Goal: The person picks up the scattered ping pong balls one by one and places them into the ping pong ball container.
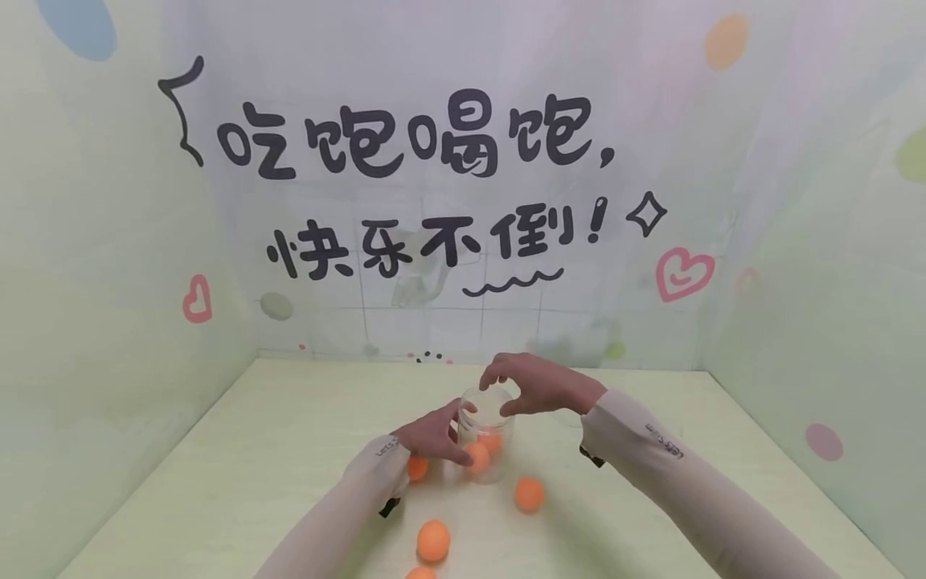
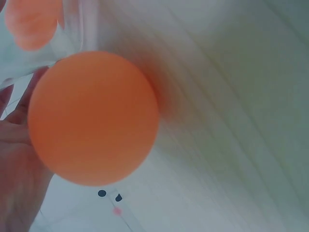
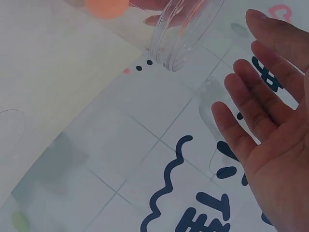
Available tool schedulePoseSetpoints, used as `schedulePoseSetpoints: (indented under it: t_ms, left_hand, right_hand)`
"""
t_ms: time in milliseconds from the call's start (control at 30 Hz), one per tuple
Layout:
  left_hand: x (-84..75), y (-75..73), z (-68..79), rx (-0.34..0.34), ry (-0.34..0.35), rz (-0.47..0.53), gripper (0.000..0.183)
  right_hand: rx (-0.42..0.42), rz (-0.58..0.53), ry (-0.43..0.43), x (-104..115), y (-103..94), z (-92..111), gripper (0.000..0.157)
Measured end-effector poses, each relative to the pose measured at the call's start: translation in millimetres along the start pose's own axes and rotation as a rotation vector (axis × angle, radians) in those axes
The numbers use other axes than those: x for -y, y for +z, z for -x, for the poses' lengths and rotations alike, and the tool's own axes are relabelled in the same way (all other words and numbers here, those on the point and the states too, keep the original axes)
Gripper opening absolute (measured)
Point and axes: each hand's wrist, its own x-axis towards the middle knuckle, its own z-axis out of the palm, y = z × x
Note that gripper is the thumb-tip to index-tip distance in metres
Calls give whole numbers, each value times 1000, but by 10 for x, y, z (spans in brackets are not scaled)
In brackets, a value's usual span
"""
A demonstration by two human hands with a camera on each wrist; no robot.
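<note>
A clear jar (image 1: 499, 462) stands upright on the table with orange balls (image 1: 489, 440) inside. My left hand (image 1: 434, 434) holds it from the left side, thumb in front and fingers behind. Above the jar's mouth is my right hand (image 1: 538, 384), its fingers spread and loosely bent, nothing between them. The right wrist view shows that palm (image 3: 275, 169) bare, apart from the jar's rim (image 3: 176, 58). Close under the left wrist lies a loose orange ball (image 2: 94, 118), which covers part of the left hand in the left wrist view.
More orange balls lie on the pale table (image 1: 217, 482): one ball (image 1: 530, 494) right of the jar, another ball (image 1: 433, 540) nearer me, and one ball (image 1: 421, 573) cut by the lower frame edge. A faint transparent round outline (image 3: 23, 121) shows on the table. Printed walls enclose three sides.
</note>
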Motion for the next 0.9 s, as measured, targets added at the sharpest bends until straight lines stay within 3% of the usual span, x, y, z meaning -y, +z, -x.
schedulePoseSetpoints:
  t_ms: [167,400,900]
  left_hand:
    - [15,-7,-11,2,9,15,74]
    - [26,-15,-6,27,77,75,74]
    - [8,-6,10,14,28,63,74]
  right_hand:
    - [5,6,-22,41,-8,101,34]
    - [20,-26,-31,37,18,176,33]
    - [61,-76,-31,18,134,292,34]
